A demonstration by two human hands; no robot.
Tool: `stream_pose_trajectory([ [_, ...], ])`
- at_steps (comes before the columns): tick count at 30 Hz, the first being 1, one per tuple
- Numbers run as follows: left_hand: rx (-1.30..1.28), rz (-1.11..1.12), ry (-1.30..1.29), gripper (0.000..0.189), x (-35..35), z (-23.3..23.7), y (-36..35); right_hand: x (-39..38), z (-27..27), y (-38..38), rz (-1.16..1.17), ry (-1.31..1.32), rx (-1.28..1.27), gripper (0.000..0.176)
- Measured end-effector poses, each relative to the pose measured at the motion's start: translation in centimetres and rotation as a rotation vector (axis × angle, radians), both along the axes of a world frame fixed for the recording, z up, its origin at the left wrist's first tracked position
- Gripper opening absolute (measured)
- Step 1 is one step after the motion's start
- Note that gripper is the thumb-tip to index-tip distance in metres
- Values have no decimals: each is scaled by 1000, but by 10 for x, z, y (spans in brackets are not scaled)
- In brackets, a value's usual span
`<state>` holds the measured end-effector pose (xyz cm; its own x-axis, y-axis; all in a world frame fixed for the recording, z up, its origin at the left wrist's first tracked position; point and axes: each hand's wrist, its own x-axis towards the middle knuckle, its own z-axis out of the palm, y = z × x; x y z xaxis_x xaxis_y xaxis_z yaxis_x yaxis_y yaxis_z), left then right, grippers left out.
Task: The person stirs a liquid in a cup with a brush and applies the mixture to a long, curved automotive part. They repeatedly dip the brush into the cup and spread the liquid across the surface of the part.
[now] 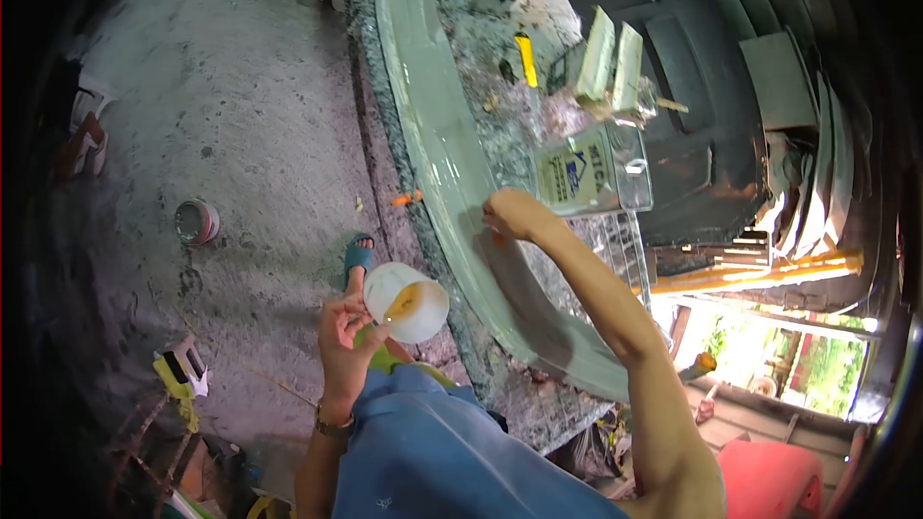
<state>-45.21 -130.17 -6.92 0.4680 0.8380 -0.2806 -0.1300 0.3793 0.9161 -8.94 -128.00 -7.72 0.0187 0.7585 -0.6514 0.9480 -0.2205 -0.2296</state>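
My left hand point(346, 336), with a watch on its wrist, grips a white plastic tub point(433, 312) by its side. The tub is tilted, and a yellowish-brown patch shows inside it. My right hand point(514, 215) is stretched out over a long, curved grey-green strip point(437, 115) with a wet shine. Its fingers are bent down at the strip's surface, with a bit of orange showing below them. I cannot tell what they hold. The strip lies along a speckled worktop, and a shadow falls across it.
On the worktop are a yellow-handled tool point(526, 60), pale rectangular blocks point(597, 56), a clear plastic box point(632, 168) and a printed label sheet point(570, 178). An orange piece point(407, 199) lies by the edge. A can point(197, 222) stands on the floor; a red chair point(769, 476) is behind right.
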Motion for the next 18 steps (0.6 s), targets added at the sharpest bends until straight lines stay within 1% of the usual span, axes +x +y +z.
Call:
stream_pose_trajectory([
  [1,-25,22,4,40,-1,2,4,1,0,25,12,-1,5,22],
  [3,-59,42,1,40,0,3,12,6,0,65,79,-59,155,17],
  [4,-59,47,0,40,0,1,17,10,-1,82,85,-60,155,17],
  [6,-74,80,4,44,0,-1,22,11,-3,102,87,-111,541,16],
  [7,-82,80,9,44,-1,0,26,9,-3,102,86,-106,533,16],
  [9,-77,108,-7,43,0,-1,32,1,10,95,63,-94,773,19],
  [10,-92,103,-2,43,1,0,33,4,3,82,58,-91,758,19],
  [12,-58,98,38,42,3,3,38,15,-15,44,181,-65,616,21],
  [18,-18,20,28,41,3,-6,35,1,0,-68,107,101,499,22],
])
